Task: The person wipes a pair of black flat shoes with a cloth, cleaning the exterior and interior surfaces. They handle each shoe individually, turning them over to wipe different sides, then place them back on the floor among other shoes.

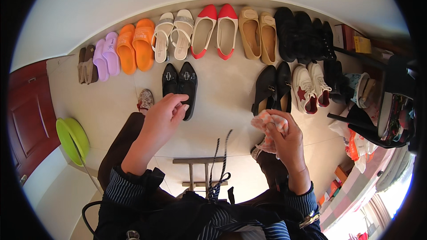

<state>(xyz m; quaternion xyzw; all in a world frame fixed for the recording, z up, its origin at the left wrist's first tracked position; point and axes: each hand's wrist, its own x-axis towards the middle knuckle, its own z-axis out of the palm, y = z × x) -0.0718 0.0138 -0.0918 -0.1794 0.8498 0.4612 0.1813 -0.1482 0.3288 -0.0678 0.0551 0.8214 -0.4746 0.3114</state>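
Note:
My left hand [160,116] hangs over a pair of black pointed flats [187,88] with buckle ornaments. Its fingers are loosely curled, with a small gap between thumb and forefinger and nothing visible in them. The hand hides the heel of the left flat. To the right, my right hand [288,140] grips a crumpled pink-and-white cloth [272,121]. Just beyond the cloth stands a pair of black loafers [266,86] with metal trim. White sneakers [303,88] with a red star sit beside them.
Along the wall stand orange slides [144,45], purple slippers [111,53], white sandals [182,36], red-toed flats [227,33], tan flats [251,36] and black shoes [285,36]. A green basin [71,140] leans at left. A wooden stool [200,161] is beneath me. Plastic bags [358,146] lie at right.

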